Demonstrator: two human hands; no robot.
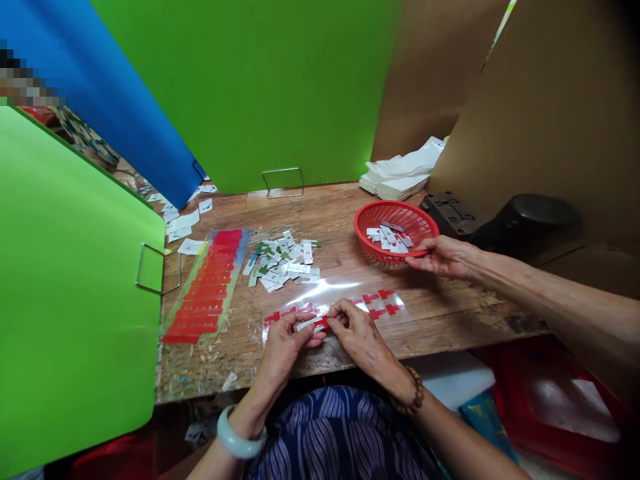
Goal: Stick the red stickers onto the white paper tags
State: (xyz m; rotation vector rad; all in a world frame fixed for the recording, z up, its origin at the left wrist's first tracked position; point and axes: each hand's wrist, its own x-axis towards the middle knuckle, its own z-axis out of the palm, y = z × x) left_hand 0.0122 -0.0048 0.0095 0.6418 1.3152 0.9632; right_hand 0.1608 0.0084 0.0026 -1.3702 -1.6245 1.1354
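Near the table's front edge, my left hand (287,340) pinches a small silver-white plate (306,325) between thumb and fingers. My right hand (364,338) has its fingertips closed on a red sticker piece (323,323) at the plate's right end. Beneath both hands lies a transparent sheet (400,321) with red cut shapes, partly covered by my fingers. A loose pile of small silver plates (285,263), some with green parts, sits just beyond. Another person's hand (443,257) grips the rim of a red plastic basket (367,248) that holds several similar plates.
A sheet of red strips (200,293) lies on the left of the wooden table (335,207). Green (250,87) and blue (115,80) panels stand around it. White paper stacks (400,175), a metal block (447,212) and a black object (525,220) are at the right.
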